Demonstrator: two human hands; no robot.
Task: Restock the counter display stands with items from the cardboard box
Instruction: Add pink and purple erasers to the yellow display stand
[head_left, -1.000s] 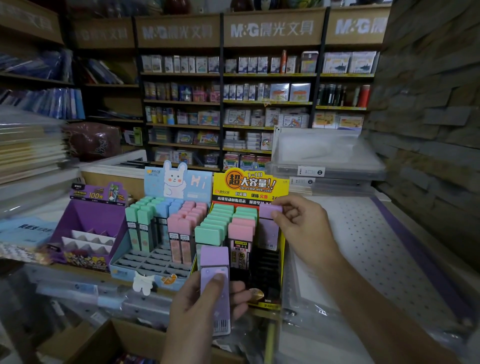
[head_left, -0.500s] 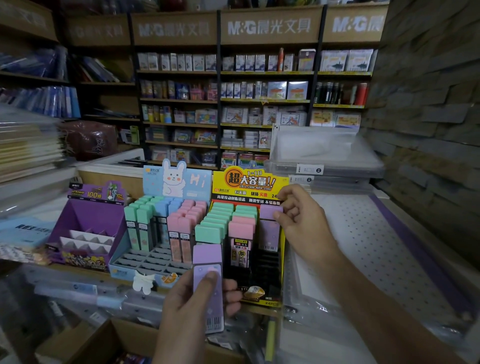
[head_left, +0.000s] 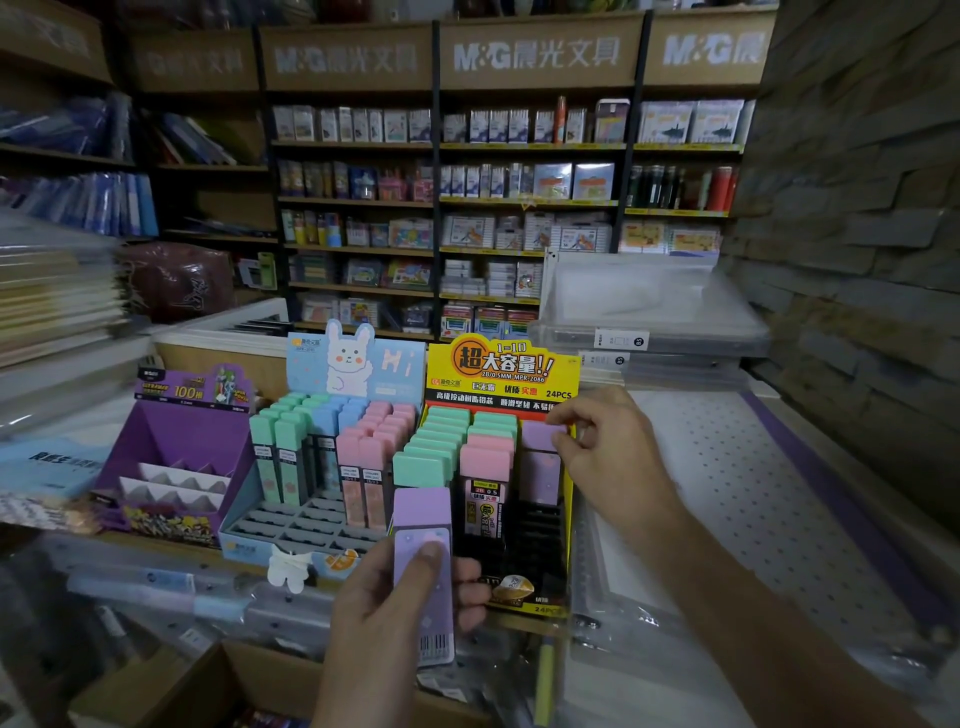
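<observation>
Display stands (head_left: 503, 374): three; purple cases: one per hand (head_left: 395, 618).

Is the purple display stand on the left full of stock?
No, the purple display stand shows only bare grey dividers, with no items standing in them.

Wall shelves (head_left: 441, 197) at the back carry rows of small boxed stationery under signs (head_left: 535, 54) reading M&G. To the right stands a stone wall (head_left: 857, 218). Clear plastic cases (head_left: 649, 322) are stacked beside it. A dotted white sheet (head_left: 753, 499) lies below them. Stacked notebooks (head_left: 52, 301) sit at left.
</observation>
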